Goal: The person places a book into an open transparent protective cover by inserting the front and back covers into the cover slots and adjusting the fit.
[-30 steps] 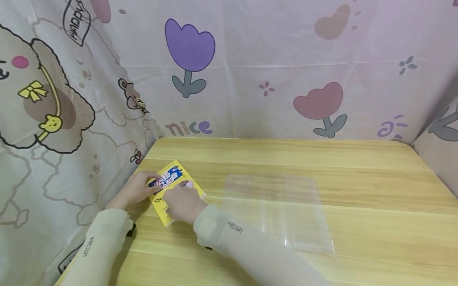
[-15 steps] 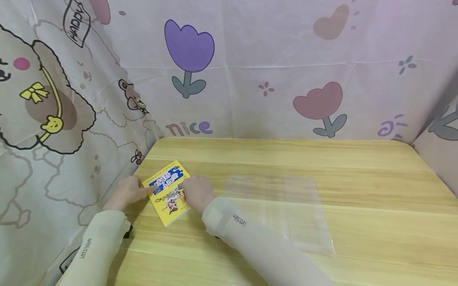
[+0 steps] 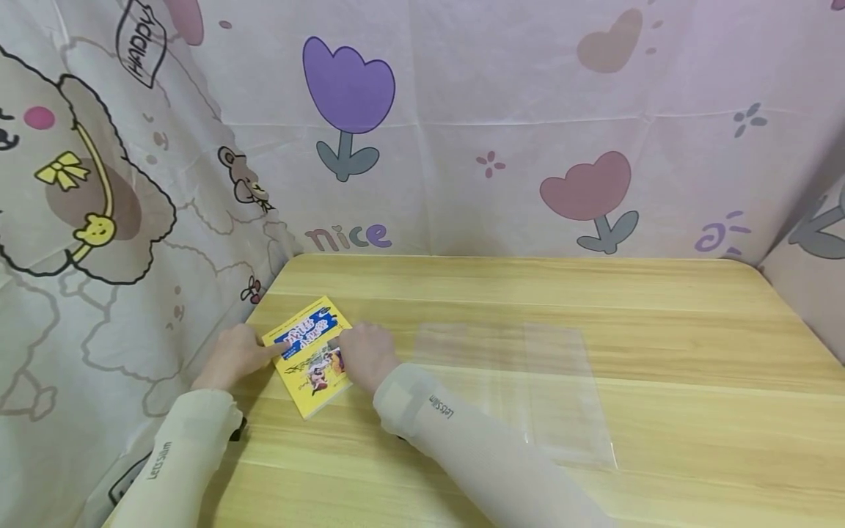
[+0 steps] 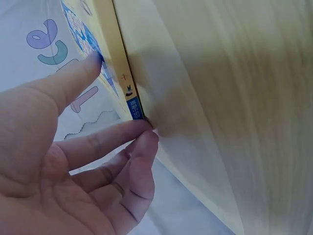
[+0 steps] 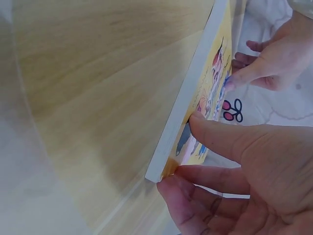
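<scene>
A yellow paperback book (image 3: 317, 378) with a blue title band lies at an angle on the left part of the table. My left hand (image 3: 232, 358) holds its left side, thumb (image 4: 80, 73) on the cover and index fingertip against the spine (image 4: 128, 90). At the opposite side is my right hand (image 3: 368, 356). Its thumb (image 5: 220, 137) presses on the cover and its index finger touches the edge near a corner, beside the white page block (image 5: 183, 103). To the right, a clear plastic book cover (image 3: 561, 389) lies flat and unfolded.
The wooden table (image 3: 693, 352) reaches a printed cloth backdrop (image 3: 449, 191) behind. A cloth curtain (image 3: 125, 315) hangs close by the left edge, next to the left arm. The right forearm (image 3: 475, 455) crosses over part of the plastic cover.
My right hand has moved from over the middle of the book to its right side, uncovering the picture. My left fingers have drawn back toward the left edge. The book stays in place.
</scene>
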A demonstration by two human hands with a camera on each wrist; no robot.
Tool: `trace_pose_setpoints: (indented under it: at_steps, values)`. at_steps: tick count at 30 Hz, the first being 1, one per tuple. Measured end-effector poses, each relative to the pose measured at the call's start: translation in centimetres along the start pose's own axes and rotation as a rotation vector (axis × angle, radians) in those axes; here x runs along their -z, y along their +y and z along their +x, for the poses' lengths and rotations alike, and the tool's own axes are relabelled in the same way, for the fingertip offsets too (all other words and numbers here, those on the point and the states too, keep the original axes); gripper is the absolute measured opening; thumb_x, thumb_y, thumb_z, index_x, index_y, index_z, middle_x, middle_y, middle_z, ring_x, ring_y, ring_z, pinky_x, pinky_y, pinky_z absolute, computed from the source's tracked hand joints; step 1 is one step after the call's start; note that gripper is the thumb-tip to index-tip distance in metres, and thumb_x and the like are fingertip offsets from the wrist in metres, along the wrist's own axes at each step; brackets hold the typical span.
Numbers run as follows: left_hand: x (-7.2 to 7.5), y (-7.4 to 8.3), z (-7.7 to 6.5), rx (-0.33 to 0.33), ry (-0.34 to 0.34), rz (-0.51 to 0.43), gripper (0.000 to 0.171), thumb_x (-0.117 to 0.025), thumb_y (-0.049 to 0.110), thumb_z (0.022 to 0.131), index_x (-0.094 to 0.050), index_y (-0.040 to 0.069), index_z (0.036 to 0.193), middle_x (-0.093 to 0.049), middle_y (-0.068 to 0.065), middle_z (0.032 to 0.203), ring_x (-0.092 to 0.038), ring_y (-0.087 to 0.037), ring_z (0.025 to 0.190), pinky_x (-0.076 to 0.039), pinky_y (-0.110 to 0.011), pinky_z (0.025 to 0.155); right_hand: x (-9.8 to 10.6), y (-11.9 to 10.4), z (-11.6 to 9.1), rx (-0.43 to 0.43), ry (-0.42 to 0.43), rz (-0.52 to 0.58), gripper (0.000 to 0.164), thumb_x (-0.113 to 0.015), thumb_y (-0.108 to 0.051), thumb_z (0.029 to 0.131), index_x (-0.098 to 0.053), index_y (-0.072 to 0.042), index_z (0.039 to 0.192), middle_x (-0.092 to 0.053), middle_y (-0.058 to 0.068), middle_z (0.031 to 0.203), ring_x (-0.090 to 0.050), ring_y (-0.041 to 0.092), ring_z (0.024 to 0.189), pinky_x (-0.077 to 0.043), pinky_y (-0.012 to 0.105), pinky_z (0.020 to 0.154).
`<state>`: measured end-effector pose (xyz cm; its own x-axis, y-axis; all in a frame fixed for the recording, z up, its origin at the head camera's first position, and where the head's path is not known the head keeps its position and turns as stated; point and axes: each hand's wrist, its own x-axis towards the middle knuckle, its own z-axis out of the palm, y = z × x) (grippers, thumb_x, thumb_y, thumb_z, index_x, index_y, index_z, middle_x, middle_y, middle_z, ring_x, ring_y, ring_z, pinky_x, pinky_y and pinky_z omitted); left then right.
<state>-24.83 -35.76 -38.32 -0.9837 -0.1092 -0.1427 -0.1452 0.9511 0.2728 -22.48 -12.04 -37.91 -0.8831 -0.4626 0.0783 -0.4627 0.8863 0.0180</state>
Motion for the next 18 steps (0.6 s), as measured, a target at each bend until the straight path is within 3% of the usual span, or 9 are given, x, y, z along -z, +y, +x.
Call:
trace_pose_setpoints:
  at_steps: [10, 18]
  values:
    - [-0.03, -0.14, -0.13, 0.020, -0.025, -0.031, 0.051, -0.065, 0.052, 0.085, -0.057, 0.003, 0.076, -0.050, -0.008, 0.067, -0.046, -0.020, 0.059, -0.037, -0.029, 0.051, 0.03, -0.11, 0.07, 0.009, 0.004, -0.021, 0.034, -0.064, -0.030, 0.093, -0.064, -0.039, 0.126, -0.068, -0.007, 0.098, -0.057, 0.007, 0.076, -0.050, 0.020, 0.058]
    - [0.36, 0.31, 0.12, 0.019, -0.063, -0.033, 0.050, -0.066, 0.052, 0.085, -0.060, 0.003, 0.072, -0.055, -0.007, 0.063, -0.045, -0.017, 0.055, -0.036, -0.027, 0.050, 0.03, 0.07, 0.03, 0.016, -0.003, 0.011, 0.034, -0.064, -0.033, 0.093, -0.064, -0.037, 0.127, -0.066, -0.007, 0.091, -0.052, 0.006, 0.070, -0.047, 0.020, 0.055]
